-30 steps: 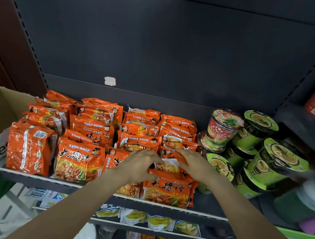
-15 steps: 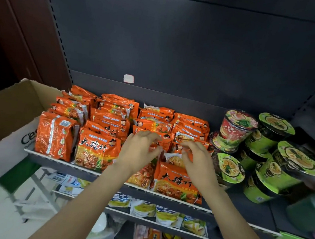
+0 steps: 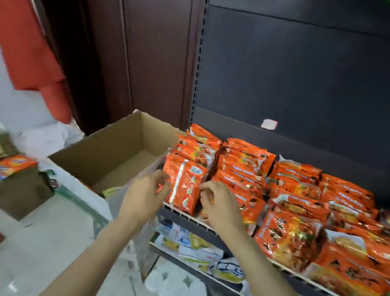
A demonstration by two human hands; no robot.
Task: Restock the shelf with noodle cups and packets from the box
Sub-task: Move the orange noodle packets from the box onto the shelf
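Orange box (image 3: 13, 166) is seen at 9 o'clock, on a blurred brown surface at far left. Red cloth (image 3: 23, 35) hangs at 10 o'clock, beside a dark door (image 3: 138, 42).

Carton (image 3: 114, 152) sits open at frame centre-left, butted against the shelf's left end; only a bit of yellow-green is visible at its bottom near corner, rest of the floor looks bare.

Left hand (image 3: 145, 197) is held at the front-left packet (image 3: 185, 186), fingers curled in toward its left edge; whether it is actually gripped cannot be told, motion blur.

Right hand (image 3: 219, 207) is at the same packet's right edge, fingers curled, a pinch on foil apparent but not confirmable.

Packet stands upright at the shelf (image 3: 204, 225) front lip, about 12 o'clock from both hands.

Orange packet rows (image 3: 304, 205) fill the shelf from 1 to 4 o'clock, stacked several deep.

White label (image 3: 269, 124) is stuck on the back panel at 1 o'clock.

Lower shelf (image 3: 199, 262) carries white-yellow packs (image 3: 191, 246), at 5 o'clock from the hands.
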